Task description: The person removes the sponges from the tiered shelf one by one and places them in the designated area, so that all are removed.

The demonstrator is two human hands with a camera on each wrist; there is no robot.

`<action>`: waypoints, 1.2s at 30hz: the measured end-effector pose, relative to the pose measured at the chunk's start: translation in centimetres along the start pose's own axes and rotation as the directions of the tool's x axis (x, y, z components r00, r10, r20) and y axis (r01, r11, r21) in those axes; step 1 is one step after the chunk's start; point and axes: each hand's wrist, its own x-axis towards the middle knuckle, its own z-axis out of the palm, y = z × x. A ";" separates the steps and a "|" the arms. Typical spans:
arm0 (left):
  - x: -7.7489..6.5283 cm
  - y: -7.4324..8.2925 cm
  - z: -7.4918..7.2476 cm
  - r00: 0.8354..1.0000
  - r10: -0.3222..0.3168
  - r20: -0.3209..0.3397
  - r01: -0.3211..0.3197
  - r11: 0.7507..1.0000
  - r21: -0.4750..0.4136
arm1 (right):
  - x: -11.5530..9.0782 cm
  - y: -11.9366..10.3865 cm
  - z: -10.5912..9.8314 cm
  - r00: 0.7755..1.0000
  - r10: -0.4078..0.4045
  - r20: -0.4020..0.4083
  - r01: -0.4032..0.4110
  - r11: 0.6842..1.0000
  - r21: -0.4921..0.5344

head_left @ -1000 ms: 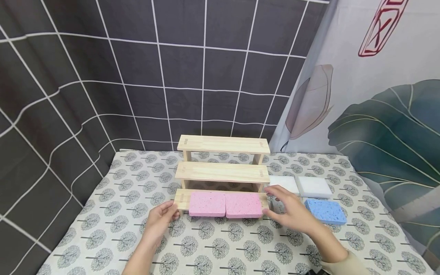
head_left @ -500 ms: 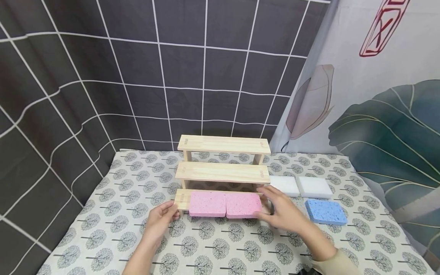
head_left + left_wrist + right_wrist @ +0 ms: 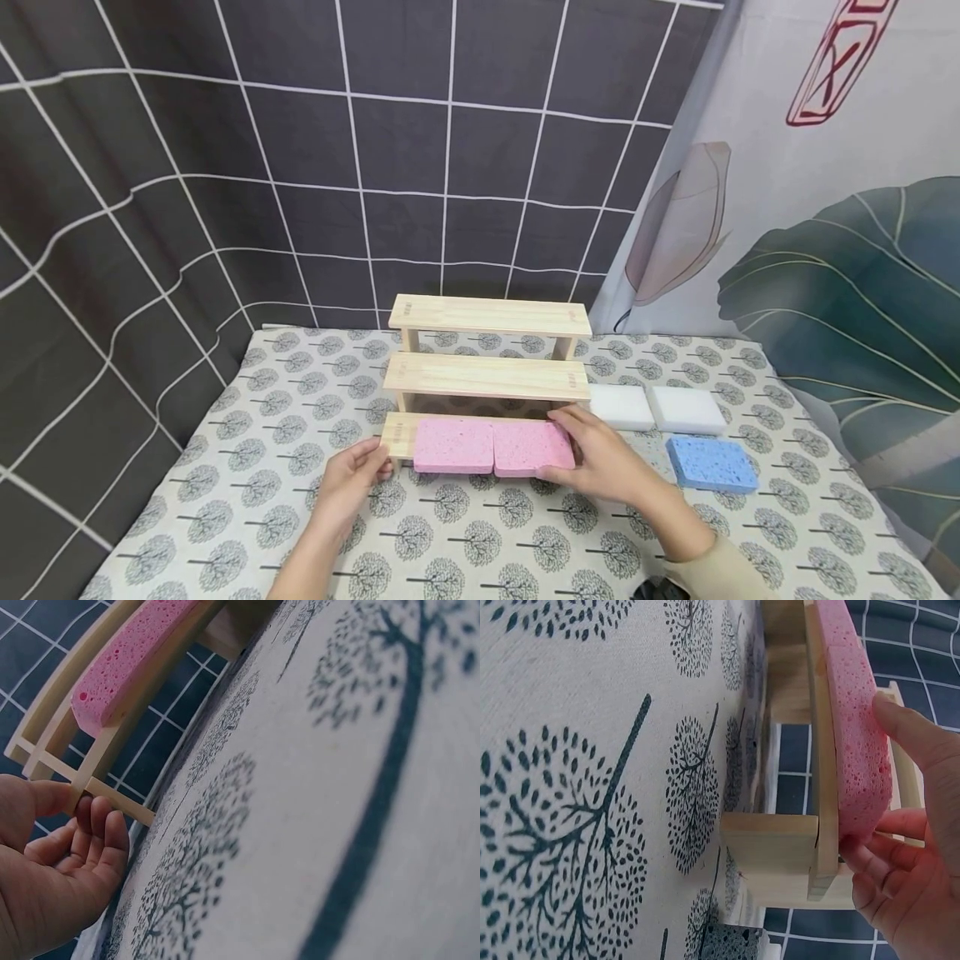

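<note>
A three-tier wooden step rack [image 3: 487, 375] stands on the cloth-covered table. On its lowest tier lie two pink sponges side by side, the left sponge [image 3: 453, 443] and the right sponge [image 3: 531, 447]. My left hand [image 3: 347, 483] pinches the left end of that tier; in the left wrist view its thumb lies on the board's end, with the fingers curled below. My right hand [image 3: 607, 458] grips the right sponge by its right end. In the right wrist view the thumb [image 3: 907, 724] presses the sponge's face and the fingers reach round its end.
To the right of the rack lie two white sponges, one nearer [image 3: 621, 407] and one farther right [image 3: 686, 409]. A blue sponge [image 3: 712, 463] sits in front of them, beside a grey sponge [image 3: 654, 450] partly hidden by my right arm. A dark checked curtain [image 3: 480, 150] hangs behind.
My right hand has moved left from the tier's right end onto the right pink sponge and now grips it. That sponge sits slightly farther right. The left hand has stayed put.
</note>
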 end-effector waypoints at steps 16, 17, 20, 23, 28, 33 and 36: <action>0.1 -0.1 0.0 1.000 0.009 0.004 -0.009 1.000 -0.019 | 0.0 0.1 0.0 0.999 0.046 0.005 -0.046 0.999 0.024; 0.1 -0.1 0.0 1.000 0.009 0.004 -0.009 1.000 -0.019 | -0.1 0.2 -0.1 0.999 0.052 0.003 -0.052 0.998 0.027; 0.2 -0.1 0.0 1.000 0.005 0.002 -0.005 1.000 -0.019 | -0.3 0.2 -0.3 0.998 0.065 -0.007 -0.065 0.998 0.026; 0.2 -0.1 0.0 1.000 0.001 -0.001 -0.001 1.000 -0.011 | -0.6 0.3 -0.6 0.997 0.073 -0.023 -0.072 0.997 0.021; 0.2 0.0 0.0 1.000 -0.008 -0.002 0.008 1.000 -0.012 | -1.2 0.8 -1.1 0.996 0.064 -0.058 -0.064 0.998 0.009; 0.2 0.1 0.0 1.000 -0.006 -0.001 0.006 1.000 -0.018 | -2.0 1.5 -1.4 0.995 0.043 -0.085 -0.042 0.999 0.012; 0.1 0.1 0.0 1.000 -0.005 0.000 0.005 1.000 -0.012 | -2.5 2.0 -1.5 0.994 0.038 -0.101 -0.037 0.999 0.011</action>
